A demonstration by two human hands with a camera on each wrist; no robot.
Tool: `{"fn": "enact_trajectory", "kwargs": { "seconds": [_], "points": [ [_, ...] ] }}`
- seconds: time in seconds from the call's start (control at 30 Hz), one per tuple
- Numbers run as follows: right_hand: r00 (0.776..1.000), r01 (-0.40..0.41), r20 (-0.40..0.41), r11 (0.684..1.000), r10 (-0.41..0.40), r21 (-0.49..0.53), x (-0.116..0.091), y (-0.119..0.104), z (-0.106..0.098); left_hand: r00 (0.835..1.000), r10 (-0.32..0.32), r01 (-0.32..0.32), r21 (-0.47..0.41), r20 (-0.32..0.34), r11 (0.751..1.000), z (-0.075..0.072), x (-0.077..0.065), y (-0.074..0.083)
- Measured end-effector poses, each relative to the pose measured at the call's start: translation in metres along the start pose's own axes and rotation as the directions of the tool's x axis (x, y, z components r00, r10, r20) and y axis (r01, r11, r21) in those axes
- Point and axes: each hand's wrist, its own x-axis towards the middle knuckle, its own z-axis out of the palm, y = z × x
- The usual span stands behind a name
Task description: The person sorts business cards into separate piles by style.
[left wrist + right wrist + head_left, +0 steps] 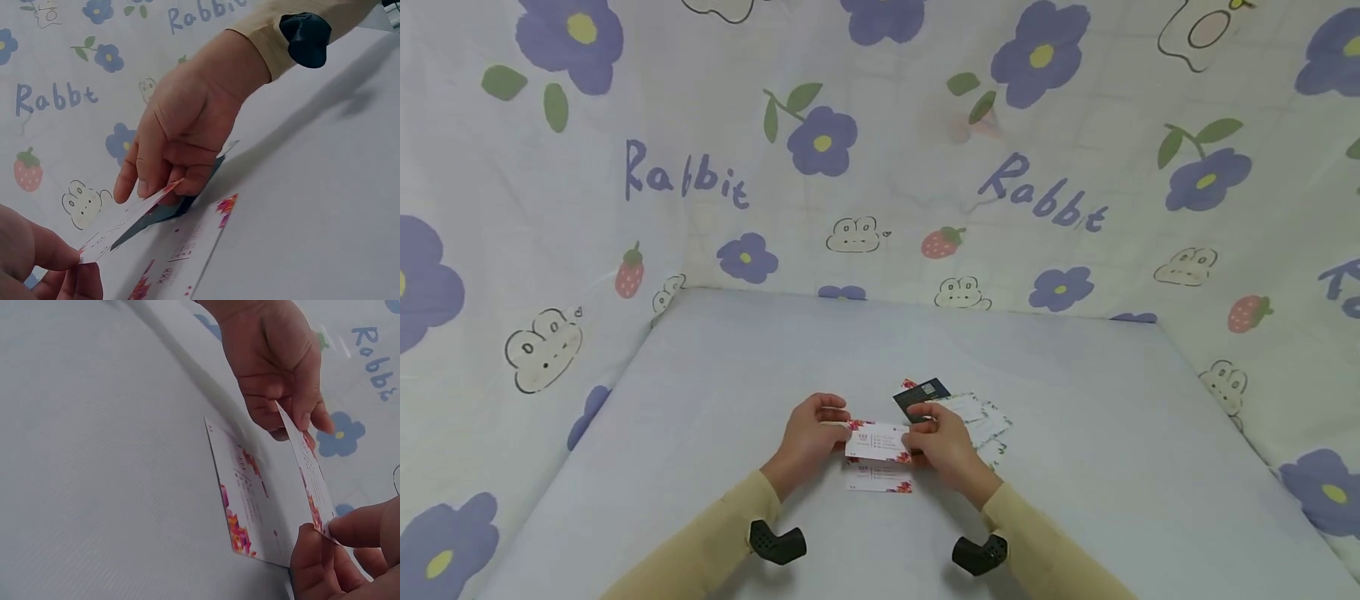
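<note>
Between my two hands is a white business card (877, 442) with red floral corners and small print. My left hand (808, 437) pinches its left end between thumb and fingers. At the opposite end, my right hand (951, 450) pinches it with thumb and fingertips. In the right wrist view the raised card (309, 475) is tilted above the table. A matching card (240, 500) lies flat just below it, nearer my body. Beyond my right hand, a dark card (917, 395) with a QR code overlaps other cards, partly hidden by that hand.
White cards with green leaf borders (992, 421) lie fanned to the right of my right hand. The white tabletop (737, 358) reaches back to a hanging cloth (895, 167) printed with flowers and rabbits. Black wrist devices (778, 543) sit by both sleeves.
</note>
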Motion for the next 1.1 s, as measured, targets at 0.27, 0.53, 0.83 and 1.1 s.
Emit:
{"fn": "enact_trajectory", "kwargs": {
  "seconds": [0.27,0.53,0.83,1.1],
  "points": [
    [0.999,0.039,0.020,0.997,-0.038,-0.072,-0.010,0.008,-0.006,0.996,0.073,-0.079,0.121,0.054,0.990,0.001,-0.010,-0.008],
    [0.999,0.040,0.039,0.997,-0.037,-0.062,-0.012,0.012,-0.007,0.993,0.105,-0.115,0.194,0.061,0.974,-0.001,-0.012,-0.013],
    [0.999,0.034,0.033,0.998,-0.032,-0.050,-0.012,0.015,-0.008,0.989,0.130,-0.141,0.219,0.063,0.965,-0.006,-0.015,-0.019],
    [0.999,0.035,0.019,0.996,-0.033,-0.081,-0.013,0.018,-0.006,0.988,0.143,-0.155,0.254,0.065,0.955,-0.006,-0.019,-0.018]
  ]
}}
